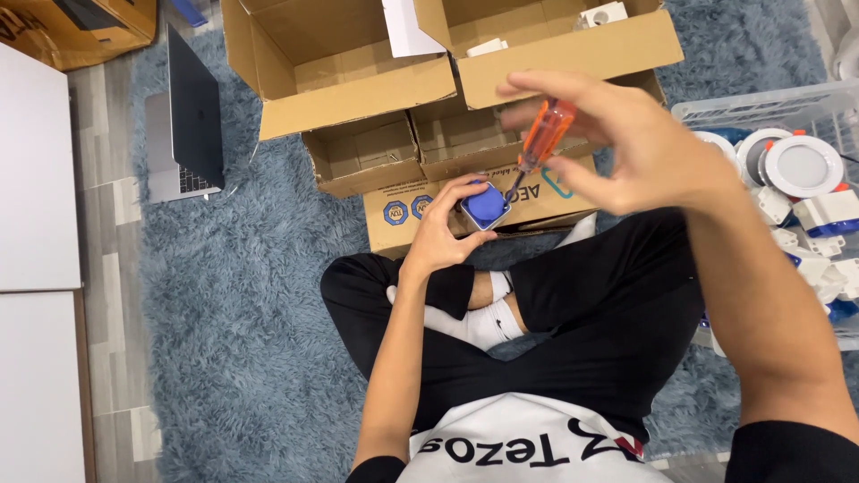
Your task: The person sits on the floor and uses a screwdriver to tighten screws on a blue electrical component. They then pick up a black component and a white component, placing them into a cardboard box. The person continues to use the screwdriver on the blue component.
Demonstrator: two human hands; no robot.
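My left hand (443,234) grips a small blue and white square box (486,206) in front of my crossed legs. My right hand (617,139) is raised closer to the camera and holds an orange-handled screwdriver (542,137) by the handle. The screwdriver's dark shaft points down to the left, and its tip is at the top right edge of the blue box. My fingers are spread loosely around the handle.
Open cardboard boxes (358,80) stand ahead on a shaggy blue-grey rug (233,313). A half-open laptop (183,116) lies to the left. A clear plastic bin (787,107) at the right holds round white lamps and white-blue parts. White panels (36,224) lie at far left.
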